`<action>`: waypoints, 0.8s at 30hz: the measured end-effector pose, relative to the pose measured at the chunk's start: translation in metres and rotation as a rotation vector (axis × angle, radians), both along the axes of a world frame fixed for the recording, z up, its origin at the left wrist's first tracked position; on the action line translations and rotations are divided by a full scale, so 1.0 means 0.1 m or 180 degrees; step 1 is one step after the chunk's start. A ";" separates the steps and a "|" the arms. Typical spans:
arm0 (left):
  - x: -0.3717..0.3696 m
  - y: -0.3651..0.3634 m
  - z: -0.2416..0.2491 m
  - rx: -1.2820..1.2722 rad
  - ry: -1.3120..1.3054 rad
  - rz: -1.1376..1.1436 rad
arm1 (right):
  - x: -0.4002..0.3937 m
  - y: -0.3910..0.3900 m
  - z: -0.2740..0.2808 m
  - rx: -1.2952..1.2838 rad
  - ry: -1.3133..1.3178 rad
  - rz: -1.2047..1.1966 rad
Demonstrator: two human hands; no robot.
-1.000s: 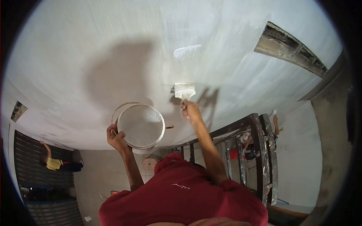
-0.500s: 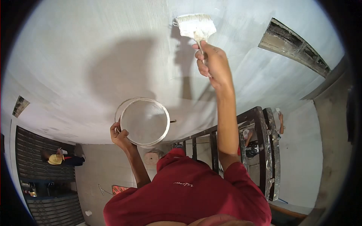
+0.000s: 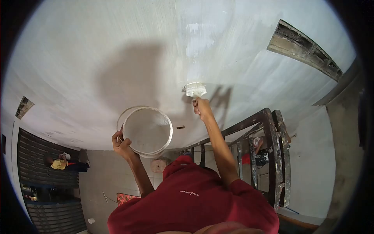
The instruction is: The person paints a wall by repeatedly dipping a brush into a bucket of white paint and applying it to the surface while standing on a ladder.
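My right hand (image 3: 201, 108) is closed round the handle of a wide, paint-covered brush (image 3: 195, 89). The bristles touch the pale wall (image 3: 156, 70), below a wet white streak (image 3: 198, 41). At the lower left, my left hand (image 3: 122, 144) grips the side of a round, white-rimmed bucket (image 3: 170, 134) and holds it close to the wall. The inside of the bucket looks whitish; how much it holds cannot be made out.
A dark, paint-spattered ladder (image 3: 272, 156) stands at my right. Recessed openings show in the wall at right (image 3: 304, 48) and left (image 3: 24, 108). One person (image 3: 60, 163) stands far left by a metal shutter (image 3: 46, 156); another (image 3: 260, 156) is partly visible beyond the ladder.
My right hand has moved down the wall with the brush, and a wet streak shows above it. The bucket and my left hand have shifted only slightly.
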State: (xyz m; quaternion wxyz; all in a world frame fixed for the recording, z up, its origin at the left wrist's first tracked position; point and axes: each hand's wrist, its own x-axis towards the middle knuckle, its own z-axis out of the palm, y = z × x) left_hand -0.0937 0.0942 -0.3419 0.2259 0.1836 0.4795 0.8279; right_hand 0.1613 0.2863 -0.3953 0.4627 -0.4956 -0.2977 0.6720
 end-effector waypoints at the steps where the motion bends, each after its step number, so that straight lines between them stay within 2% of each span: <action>1: 0.00 -0.01 0.00 0.0029 -0.0031 0.0004 | 0.04 0.08 0.10 0.0149 -0.0065 0.0033; 2: 0.01 -0.01 0.01 0.0056 -0.0028 0.0002 | 0.06 0.15 0.32 0.0295 -0.0126 0.0069; 7: 0.05 -0.06 0.05 0.0207 -0.0034 -0.0103 | 0.09 0.07 2.07 0.1304 0.0121 0.0031; 9: 0.06 -0.08 0.04 0.0199 0.0036 -0.0092 | 0.12 0.03 2.48 0.1761 0.0314 0.0160; 11: 0.04 -0.10 0.01 0.0139 0.0100 -0.0061 | 0.10 -0.07 2.67 0.1835 0.0444 0.0114; 15: 0.02 -0.11 -0.03 0.0014 0.0091 -0.0002 | 0.02 -0.08 2.53 0.2062 0.0425 0.0044; 18: -0.04 -0.14 -0.09 -0.0006 0.0184 0.0001 | -0.06 0.28 1.81 0.2052 0.0262 -0.0136; 22: -0.12 -0.13 -0.18 -0.0124 0.0213 0.0024 | -0.17 0.15 0.71 0.0839 0.0126 -0.0127; 24: -0.12 -0.10 -0.19 0.0007 0.0338 0.0048 | -0.21 0.05 0.14 0.0581 0.0196 -0.0130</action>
